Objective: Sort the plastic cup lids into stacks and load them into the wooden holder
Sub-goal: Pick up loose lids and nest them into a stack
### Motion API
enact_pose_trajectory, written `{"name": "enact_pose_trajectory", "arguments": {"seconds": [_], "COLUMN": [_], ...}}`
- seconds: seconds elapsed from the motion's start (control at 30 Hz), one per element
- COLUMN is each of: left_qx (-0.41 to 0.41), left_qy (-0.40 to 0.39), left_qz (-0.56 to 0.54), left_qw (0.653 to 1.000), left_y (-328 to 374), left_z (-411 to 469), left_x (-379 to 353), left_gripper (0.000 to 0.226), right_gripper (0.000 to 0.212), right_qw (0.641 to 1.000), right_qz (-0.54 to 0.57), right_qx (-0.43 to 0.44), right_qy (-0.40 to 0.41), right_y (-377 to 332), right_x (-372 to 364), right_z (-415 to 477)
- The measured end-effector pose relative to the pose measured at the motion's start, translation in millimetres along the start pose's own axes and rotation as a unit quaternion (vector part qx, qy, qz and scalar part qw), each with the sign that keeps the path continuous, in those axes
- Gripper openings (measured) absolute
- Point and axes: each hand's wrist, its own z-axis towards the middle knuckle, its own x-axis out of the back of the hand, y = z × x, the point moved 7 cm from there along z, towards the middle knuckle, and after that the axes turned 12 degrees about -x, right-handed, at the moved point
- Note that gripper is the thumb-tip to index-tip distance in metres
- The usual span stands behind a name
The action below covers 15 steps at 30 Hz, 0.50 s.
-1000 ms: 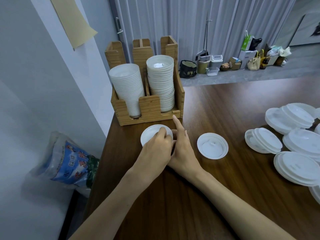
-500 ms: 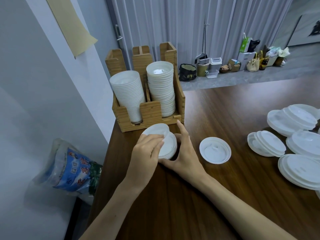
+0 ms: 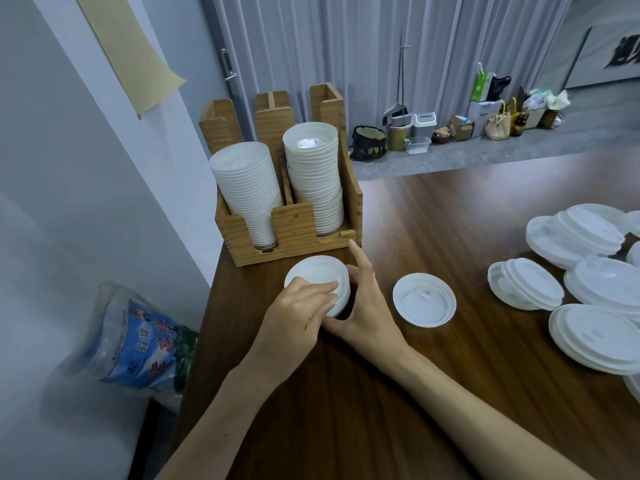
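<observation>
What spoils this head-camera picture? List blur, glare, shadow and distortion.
Head view: the wide-angle lens tilts uprights such as the light wooden lid holder; light is soft and even, with faint sheen on the dark brown wooden table; a small dark shadow sits beside the short stack of white plastic lids; the blue-printed clear plastic bag looks smeared.

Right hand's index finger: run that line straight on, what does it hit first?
Probably the wooden holder, front right corner, just past the index fingertip of the right hand; depth unclear.

White lids (image 3: 317, 278), tan wooden holder (image 3: 294, 233), dark brown streaked table (image 3: 415, 393), blue-printed bag (image 3: 145, 344).
</observation>
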Motion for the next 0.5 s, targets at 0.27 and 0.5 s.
{"name": "enact_pose_trajectory", "arguments": {"seconds": [0.27,0.5], "left_qx": [-0.013,-0.007], "left_qy": [-0.044,-0.068], "left_qz": [-0.043,-0.037], "left_qw": [0.998,0.997], "left_y": [-10.6,-11.3], "left_z": [-1.0,0.8], "left_x": [2.4,0.2], "left_gripper": [0.029,0.038], "right_gripper": [0.11,0.107], "right_qw": [1.0,1.0], "right_qz": [0.001,0.009], "right_qx": [0.008,0.003], "right_qy": [-0.011,-0.009], "right_y": [-3.5,0.6], "right_x": [1.4,2.0], "right_z": [-1.7,0.2]}}
